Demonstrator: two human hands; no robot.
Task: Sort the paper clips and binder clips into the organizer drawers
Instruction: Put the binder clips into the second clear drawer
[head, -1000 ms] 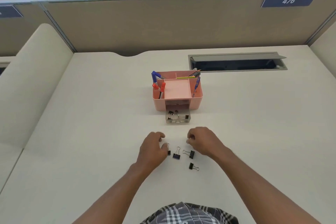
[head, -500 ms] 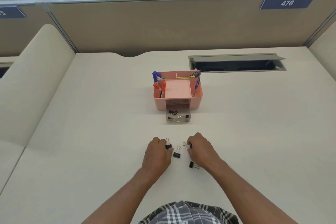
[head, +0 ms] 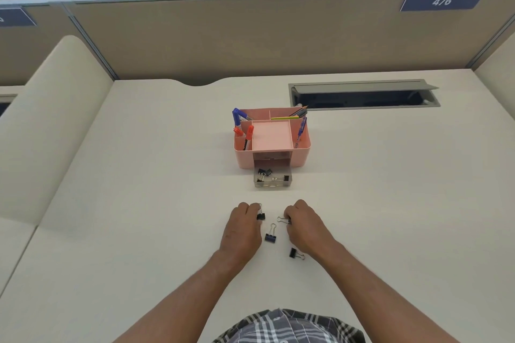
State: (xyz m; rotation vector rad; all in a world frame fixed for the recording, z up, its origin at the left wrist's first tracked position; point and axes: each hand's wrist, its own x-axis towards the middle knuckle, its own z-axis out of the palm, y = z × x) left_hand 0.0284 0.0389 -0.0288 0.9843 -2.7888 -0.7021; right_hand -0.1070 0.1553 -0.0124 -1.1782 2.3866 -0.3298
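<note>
Fingers of each hand pinch a binder clip; the loose clip (head: 270,234) between them points its handles away.

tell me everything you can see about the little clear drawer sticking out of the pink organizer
The drawer is a small box of clear, greyish plastic, pulled fully out from the open slot low in the front of the pink organizer and resting flat on the desk. It faces the person, its back end at the organizer's base. Inside lie several black binder clips with silver wire handles, loosely jumbled. Neither hand touches it.
</note>
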